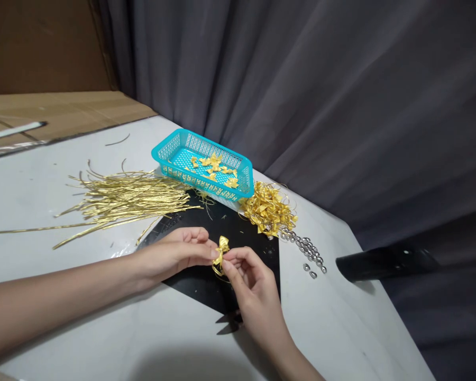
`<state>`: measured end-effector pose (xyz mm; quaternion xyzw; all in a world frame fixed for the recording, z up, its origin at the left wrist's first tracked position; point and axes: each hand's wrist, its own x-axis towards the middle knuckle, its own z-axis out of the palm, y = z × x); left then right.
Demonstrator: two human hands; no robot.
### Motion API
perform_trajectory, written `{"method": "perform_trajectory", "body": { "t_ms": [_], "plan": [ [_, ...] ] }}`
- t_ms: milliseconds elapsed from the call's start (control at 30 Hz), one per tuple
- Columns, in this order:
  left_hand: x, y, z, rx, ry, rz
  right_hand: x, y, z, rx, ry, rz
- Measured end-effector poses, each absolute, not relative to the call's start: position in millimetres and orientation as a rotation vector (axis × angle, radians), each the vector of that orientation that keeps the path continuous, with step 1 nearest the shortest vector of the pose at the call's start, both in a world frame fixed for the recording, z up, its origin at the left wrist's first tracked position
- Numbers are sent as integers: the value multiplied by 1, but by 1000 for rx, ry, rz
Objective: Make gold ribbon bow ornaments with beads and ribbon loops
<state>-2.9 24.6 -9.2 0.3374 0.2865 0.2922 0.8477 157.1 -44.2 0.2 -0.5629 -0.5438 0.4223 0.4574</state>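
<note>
Here, white tabletop point(341, 317), gray curtain point(321, 95)

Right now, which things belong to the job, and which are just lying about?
Belongs: gold ribbon bow in left hand and right hand; gold ribbon strips; teal plastic basket of bows; gold bow pile; silver beads; black mat.
Lying about: white rod; black tube; cardboard sheet.

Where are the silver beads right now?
In the head view, the silver beads lie in a loose trail on the white table, just right of the black mat and below the heap of gold ribbon pieces.
</note>
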Motion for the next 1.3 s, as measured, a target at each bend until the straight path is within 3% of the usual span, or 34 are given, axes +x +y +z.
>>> {"method": "perform_trajectory", "body": {
  "t_ms": [867,1300],
  "plan": [
    [-5,25,-16,874,659,628,158,-43,-2,-1403,-1277,1118],
    [-4,26,-7,791,602,680,163,-46,4,-1335,-1682,636]
  ]
}}
